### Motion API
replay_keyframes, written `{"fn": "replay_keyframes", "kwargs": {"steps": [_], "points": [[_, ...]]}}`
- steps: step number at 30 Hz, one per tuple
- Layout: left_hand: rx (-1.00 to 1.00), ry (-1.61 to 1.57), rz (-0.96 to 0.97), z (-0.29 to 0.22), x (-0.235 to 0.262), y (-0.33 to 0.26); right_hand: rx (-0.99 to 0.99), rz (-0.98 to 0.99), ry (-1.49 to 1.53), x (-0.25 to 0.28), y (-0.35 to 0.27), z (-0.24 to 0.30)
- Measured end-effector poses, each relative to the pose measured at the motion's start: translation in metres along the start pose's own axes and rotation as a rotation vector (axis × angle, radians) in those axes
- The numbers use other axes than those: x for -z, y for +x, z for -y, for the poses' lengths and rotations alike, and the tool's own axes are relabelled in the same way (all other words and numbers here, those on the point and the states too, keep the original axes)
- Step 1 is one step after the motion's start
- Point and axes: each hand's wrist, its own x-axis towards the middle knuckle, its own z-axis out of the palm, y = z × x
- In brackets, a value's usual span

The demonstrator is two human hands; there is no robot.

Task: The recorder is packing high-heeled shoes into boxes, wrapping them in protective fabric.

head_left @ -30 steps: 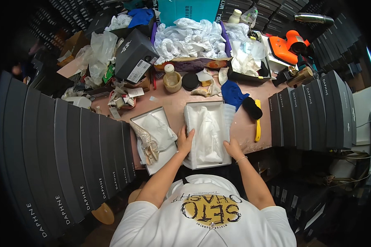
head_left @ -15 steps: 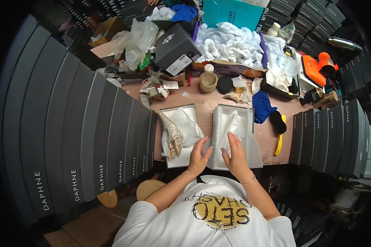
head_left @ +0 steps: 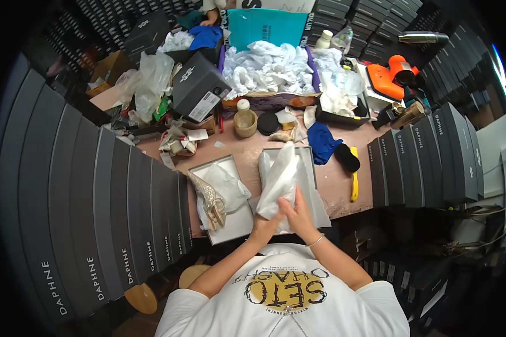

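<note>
A shoe-shaped bundle of white tissue paper (head_left: 280,182) is lifted over the right shoebox half (head_left: 314,182), which is lined with white paper. My left hand (head_left: 268,224) grips the bundle's near end from below, its fingers partly hidden. Against the bundle's right side my right hand (head_left: 299,218) is closed, with the thumb on the wrapping. What lies inside the paper cannot be seen. To the left, a glittery gold heeled shoe (head_left: 211,203) rests on white tissue (head_left: 230,191) in the other shoebox half (head_left: 239,223).
Grey shoeboxes stand in rows at left (head_left: 78,213) and right (head_left: 427,157). Behind are a bin of crumpled white paper (head_left: 270,67), a tilted dark shoebox (head_left: 199,84), a bottle in a holder (head_left: 245,123), a blue cloth (head_left: 323,143) and a yellow-handled brush (head_left: 353,180). Another person's hand (head_left: 210,17) shows far back.
My hands were apart and empty over the two box halves. They have come together on the tissue bundle, which is now raised from the right half. The view has shifted.
</note>
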Motion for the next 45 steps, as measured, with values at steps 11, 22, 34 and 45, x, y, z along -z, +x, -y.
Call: {"fn": "replay_keyframes", "kwargs": {"steps": [11,22,34,45], "points": [[-0.060,0.165,-0.070,-0.027,0.013,0.002,0.737,0.051,-0.893,0.036,0.049,0.054],[0.132,-0.054,0.016,0.021,0.036,-0.010,0.758,0.178,-0.549,-0.012,-0.012,0.090],[0.090,0.014,-0.074,-0.035,0.067,-0.003,0.318,0.388,-0.745,0.084,0.045,0.099],[0.479,-0.096,0.081,-0.003,0.089,-0.028,0.405,0.795,-0.914,0.068,0.012,0.041]]}}
